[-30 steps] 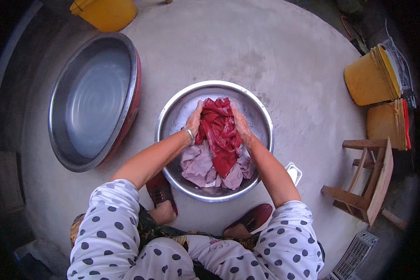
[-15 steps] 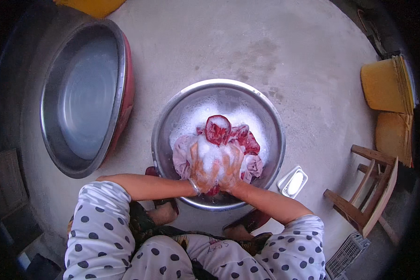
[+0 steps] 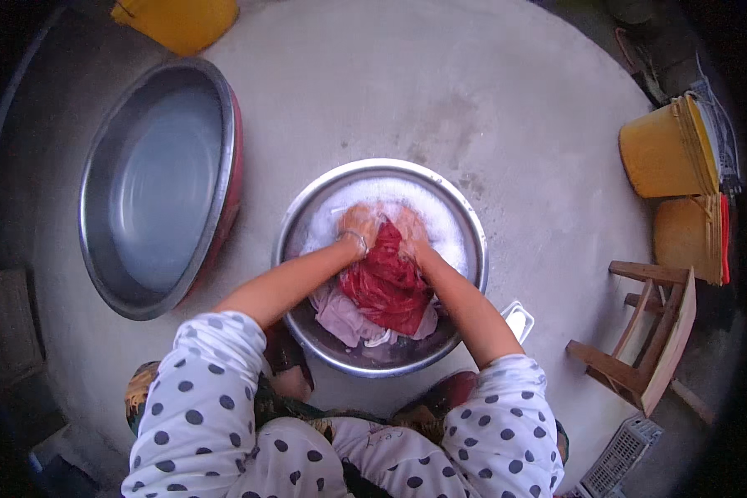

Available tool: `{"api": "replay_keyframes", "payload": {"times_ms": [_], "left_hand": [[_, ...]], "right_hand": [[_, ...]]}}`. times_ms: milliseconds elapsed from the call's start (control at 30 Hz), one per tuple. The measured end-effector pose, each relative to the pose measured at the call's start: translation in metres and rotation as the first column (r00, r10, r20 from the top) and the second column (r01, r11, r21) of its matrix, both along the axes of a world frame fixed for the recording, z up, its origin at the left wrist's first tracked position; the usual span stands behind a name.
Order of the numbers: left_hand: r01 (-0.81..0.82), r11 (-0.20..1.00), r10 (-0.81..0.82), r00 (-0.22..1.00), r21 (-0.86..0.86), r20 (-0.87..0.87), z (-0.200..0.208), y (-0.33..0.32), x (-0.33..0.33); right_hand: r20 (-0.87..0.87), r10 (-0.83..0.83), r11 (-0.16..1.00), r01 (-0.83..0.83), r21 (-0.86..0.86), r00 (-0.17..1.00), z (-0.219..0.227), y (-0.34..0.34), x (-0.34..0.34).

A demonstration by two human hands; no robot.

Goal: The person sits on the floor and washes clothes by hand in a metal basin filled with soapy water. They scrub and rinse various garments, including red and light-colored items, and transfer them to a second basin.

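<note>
Head cam: bare L hand (image 3: 358,222), w/ a thin silvery metal bracelet (image 3: 357,241) circling its wrist, is resting against the upper L edge of a wet, crumpled red cloth (image 3: 390,286). Bare R hand (image 3: 410,227) is resting against the upper R edge of same, so both hands are sitting close together w/ red fabric showing b/w them. Fingertips are partly hiding in cloth & suds; can't tell if either hand is clamping on the fabric.

Red cloth is lying inside a round, shiny stainless-steel basin (image 3: 382,165), approx. in the middle, on top of a pale lilac cloth (image 3: 339,312) that's poking out on the near side. White foam (image 3: 441,217) is covering the basin's far part.

Just R of the basin, a small white plastic dish (image 3: 518,320) is sitting on the grey concrete floor (image 3: 539,100), partly hiding behind the R forearm. Well to the L, a large red-sided metal tub (image 3: 101,166) is standing. Over on the far R, a brown wooden stool (image 3: 671,336) is lying on its side near 2 yellow plastic buckets (image 3: 662,156).
</note>
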State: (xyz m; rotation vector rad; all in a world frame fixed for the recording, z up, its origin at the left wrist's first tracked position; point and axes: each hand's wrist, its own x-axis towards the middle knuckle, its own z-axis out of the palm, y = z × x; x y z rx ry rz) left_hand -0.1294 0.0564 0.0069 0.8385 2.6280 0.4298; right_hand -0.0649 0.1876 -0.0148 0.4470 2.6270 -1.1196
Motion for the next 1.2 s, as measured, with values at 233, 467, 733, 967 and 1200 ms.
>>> {"api": "replay_keyframes", "payload": {"times_ms": [233, 467, 733, 967, 1200], "left_hand": [[-0.575, 0.808, 0.522, 0.799, 0.128, 0.298, -0.007, -0.072, 0.004], [-0.891, 0.346, 0.039, 0.326, 0.294, 0.944, 0.064, -0.004, 0.007], [-0.345, 0.700, -0.112, 0.811, 0.625, 0.574, 0.127, -0.031, 0.018], [0.142, 0.775, -0.059, 0.986, 0.616, -0.153, 0.083, -0.041, 0.104], [0.193, 0.778, -0.126, 0.980, 0.598, -0.152, 0.025, -0.036, 0.050]], "right_hand": [[0.007, -0.459, 0.857, 0.445, -0.259, 0.889, 0.063, 0.013, 0.044], [-0.089, -0.494, 0.554, 0.234, -0.799, 0.865, 0.072, 0.009, 0.011], [-0.470, -0.104, 0.951, -0.050, -0.304, 0.876, 0.125, -0.006, 0.052], [-0.728, 0.102, 0.995, -0.061, 0.083, 0.678, 0.060, -0.062, 0.123], [-0.657, 0.115, 0.989, -0.027, 0.143, 0.745, 0.040, -0.055, 0.067]]}}
